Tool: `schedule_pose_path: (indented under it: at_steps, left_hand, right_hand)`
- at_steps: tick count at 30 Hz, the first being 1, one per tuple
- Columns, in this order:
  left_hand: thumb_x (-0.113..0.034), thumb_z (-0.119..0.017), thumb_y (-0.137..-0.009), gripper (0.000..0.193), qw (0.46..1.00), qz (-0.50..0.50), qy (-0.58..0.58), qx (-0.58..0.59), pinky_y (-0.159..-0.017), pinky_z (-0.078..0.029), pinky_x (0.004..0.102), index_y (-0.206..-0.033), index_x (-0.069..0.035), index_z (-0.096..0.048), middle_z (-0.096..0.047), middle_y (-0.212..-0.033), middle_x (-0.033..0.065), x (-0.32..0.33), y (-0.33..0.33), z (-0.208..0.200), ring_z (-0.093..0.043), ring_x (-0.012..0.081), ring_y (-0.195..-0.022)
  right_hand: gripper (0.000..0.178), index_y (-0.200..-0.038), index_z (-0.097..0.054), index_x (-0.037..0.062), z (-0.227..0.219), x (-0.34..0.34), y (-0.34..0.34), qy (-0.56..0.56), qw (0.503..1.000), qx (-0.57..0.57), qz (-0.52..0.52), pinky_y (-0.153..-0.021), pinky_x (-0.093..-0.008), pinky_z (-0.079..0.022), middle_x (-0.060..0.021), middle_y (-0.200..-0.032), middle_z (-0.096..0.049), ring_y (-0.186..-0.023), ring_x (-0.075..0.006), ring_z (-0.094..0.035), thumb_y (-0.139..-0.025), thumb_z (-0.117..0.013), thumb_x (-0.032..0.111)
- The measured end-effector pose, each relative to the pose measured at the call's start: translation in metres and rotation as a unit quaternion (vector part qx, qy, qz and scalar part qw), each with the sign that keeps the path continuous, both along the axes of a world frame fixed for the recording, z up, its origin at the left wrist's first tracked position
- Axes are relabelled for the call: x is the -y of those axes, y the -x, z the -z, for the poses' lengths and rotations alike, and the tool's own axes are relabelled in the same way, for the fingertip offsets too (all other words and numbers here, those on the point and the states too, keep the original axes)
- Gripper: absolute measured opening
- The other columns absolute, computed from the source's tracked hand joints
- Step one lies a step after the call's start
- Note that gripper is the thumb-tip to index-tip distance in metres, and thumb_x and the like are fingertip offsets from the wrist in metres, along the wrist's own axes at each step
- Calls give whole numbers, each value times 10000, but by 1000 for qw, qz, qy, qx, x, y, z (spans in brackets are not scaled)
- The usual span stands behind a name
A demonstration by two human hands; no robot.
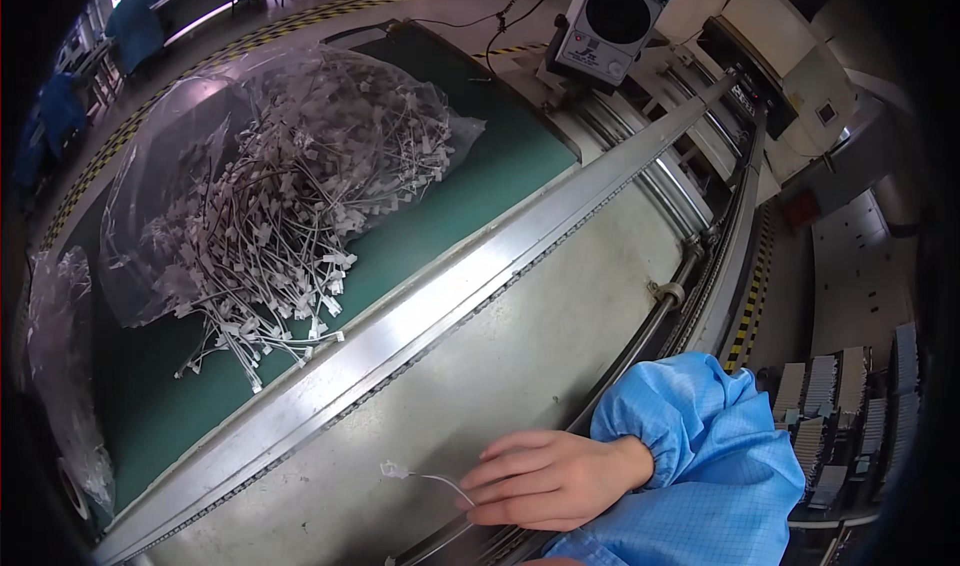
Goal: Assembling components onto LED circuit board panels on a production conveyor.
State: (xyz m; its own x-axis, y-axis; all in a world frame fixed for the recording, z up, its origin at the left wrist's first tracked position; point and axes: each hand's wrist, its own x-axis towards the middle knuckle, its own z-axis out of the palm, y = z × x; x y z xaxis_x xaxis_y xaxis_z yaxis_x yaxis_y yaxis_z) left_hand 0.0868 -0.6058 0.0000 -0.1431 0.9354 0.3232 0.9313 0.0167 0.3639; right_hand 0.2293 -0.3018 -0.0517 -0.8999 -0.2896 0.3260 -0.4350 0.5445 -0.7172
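Note:
My right hand (555,478), palm down in a blue checked sleeve, is closed on a short white cable with a connector. One end of this connector cable (432,477), tipped with a clear-white plug, sticks out to the left of my fingers. Another stretch of thin white wire runs from below the hand toward the lower edge. The hand is over the near side of the pale work surface (480,391). I cannot make out my left hand; only a sliver of skin shows at the bottom edge.
Beyond a metal rail (430,336), a clear plastic bag (140,216) spills a tangled heap of connector cables (270,226) onto a green mat (150,406). A white fan-like device (605,31) stands at the back. Racks of parts (850,406) are at right.

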Motion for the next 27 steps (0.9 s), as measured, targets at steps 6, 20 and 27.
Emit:
schedule_pose_path:
  at_steps: [6, 20, 27]
  left_hand:
    - [-25, -691, -841, 254, 1000, 11, 6, -10, -803, -550, 354, -1090, -9, -739, -733, -1024, 105, -3, 4, 0, -687, 206, -907]
    - [-32, -707, -831, 252, 1000, 11, -5, -25, -790, -537, 352, -1079, 7, -738, -722, -1025, 98, -2, 3, 3, -668, 198, -875]
    - [-25, -707, -814, 266, 1000, -16, -20, 8, -776, -537, 359, -1074, 22, -735, -717, -1012, 105, -2, 2, 5, -662, 205, -864]
  right_hand:
    - [299, -1235, -684, -52, 0, -2, 3, -6, 1000, 4, -10, -1053, -456, -476, -178, -1268, -677, -1242, -324, -626, -1024, -519, 81]
    - [304, -1244, -686, -47, 1, 1, 0, -8, 1000, -3, -8, -1058, -453, -478, -171, -1282, -679, -1252, -324, -625, -1025, -540, 106]
    - [307, -1247, -690, -40, 1, 0, -2, -10, 1000, 7, -3, -1076, -451, -468, -169, -1291, -679, -1261, -325, -622, -1022, -542, 109]
